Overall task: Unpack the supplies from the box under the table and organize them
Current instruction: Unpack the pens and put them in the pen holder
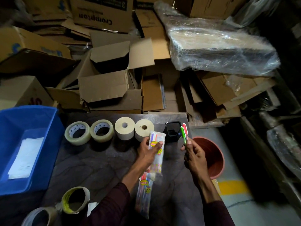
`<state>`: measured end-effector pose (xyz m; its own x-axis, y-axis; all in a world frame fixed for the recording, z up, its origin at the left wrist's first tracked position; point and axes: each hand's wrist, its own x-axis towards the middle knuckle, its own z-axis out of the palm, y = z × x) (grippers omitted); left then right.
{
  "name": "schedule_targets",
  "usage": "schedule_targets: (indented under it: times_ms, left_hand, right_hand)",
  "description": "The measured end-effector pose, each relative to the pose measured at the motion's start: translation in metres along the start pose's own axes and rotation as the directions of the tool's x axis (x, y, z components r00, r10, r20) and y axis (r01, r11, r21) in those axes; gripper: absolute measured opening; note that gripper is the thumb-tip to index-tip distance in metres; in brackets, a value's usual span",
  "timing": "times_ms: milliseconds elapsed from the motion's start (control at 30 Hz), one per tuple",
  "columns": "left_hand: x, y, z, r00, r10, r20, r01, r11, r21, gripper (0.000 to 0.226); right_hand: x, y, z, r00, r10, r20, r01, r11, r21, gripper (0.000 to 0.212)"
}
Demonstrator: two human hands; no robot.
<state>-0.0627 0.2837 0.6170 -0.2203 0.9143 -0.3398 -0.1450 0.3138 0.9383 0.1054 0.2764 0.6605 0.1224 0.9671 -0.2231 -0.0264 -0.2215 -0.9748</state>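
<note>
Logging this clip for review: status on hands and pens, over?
Left hand grips pen packet. Right hand holds two pens beside black holder. Path to holder clear.

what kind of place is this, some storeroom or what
Probably a storeroom or packing area: open and flattened cardboard boxes are piled behind the table, rolls of packing tape are lined up on it, and a plastic-wrapped bundle lies on the pile.

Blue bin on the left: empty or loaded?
Nearly empty: only a stack of white sheets lies flat on the blue bin's floor.
</note>
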Motion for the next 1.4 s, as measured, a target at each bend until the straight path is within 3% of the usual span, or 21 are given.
schedule_targets:
  times_ms: [67, 133, 367, 467, 600, 767, 867, 1167, 1400]
  left_hand:
    - [-0.003, -0.007, -0.001, 0.993, 0.091, -0.08, -0.084, 0.992, 0.097, 0.045]
    - [-0.005, -0.014, -0.002, 0.987, 0.145, -0.064, -0.137, 0.983, 0.122, 0.053]
    - [0.003, -0.018, -0.007, 0.959, 0.273, 0.074, -0.28, 0.953, 0.117, 0.029]
    - [0.004, -0.021, -0.007, 0.963, 0.262, 0.062, -0.268, 0.957, 0.11, 0.029]
    - [0.005, -0.023, -0.007, 0.965, 0.256, 0.055, -0.26, 0.962, 0.088, 0.029]
    - [0.005, -0.022, -0.009, 0.975, 0.221, 0.028, -0.221, 0.975, 0.011, 0.03]
    - [0.007, -0.024, -0.015, 0.977, 0.213, 0.027, -0.212, 0.977, -0.026, 0.031]
    - [0.014, -0.031, -0.039, 0.983, 0.183, -0.006, -0.183, 0.982, -0.055, 0.032]
    - [0.011, -0.036, -0.046, 0.989, 0.142, -0.041, -0.146, 0.986, -0.086, 0.03]
  right_hand:
    - [0.002, 0.0, -0.002, 0.999, -0.026, 0.028, 0.025, 1.0, 0.018, 0.025]
    - [0.004, 0.002, -0.004, 0.999, -0.032, 0.041, 0.031, 0.999, 0.029, 0.031]
    - [0.015, 0.006, -0.004, 0.998, 0.049, 0.043, -0.052, 0.995, 0.085, 0.027]
    - [0.025, -0.003, -0.002, 0.996, 0.08, 0.045, -0.082, 0.996, 0.042, 0.023]
    - [0.051, -0.015, 0.004, 0.994, 0.103, 0.027, -0.102, 0.994, -0.034, 0.035]
    - [0.087, -0.024, 0.014, 0.994, -0.006, 0.108, 0.009, 1.0, -0.019, 0.024]
    - [0.103, -0.027, 0.019, 0.992, -0.001, 0.128, 0.006, 0.999, -0.038, 0.022]
    - [0.133, -0.016, 0.03, 0.993, -0.078, 0.088, 0.097, 0.965, -0.242, 0.022]
    - [0.145, 0.003, 0.018, 0.969, -0.14, 0.202, 0.223, 0.846, -0.483, 0.015]
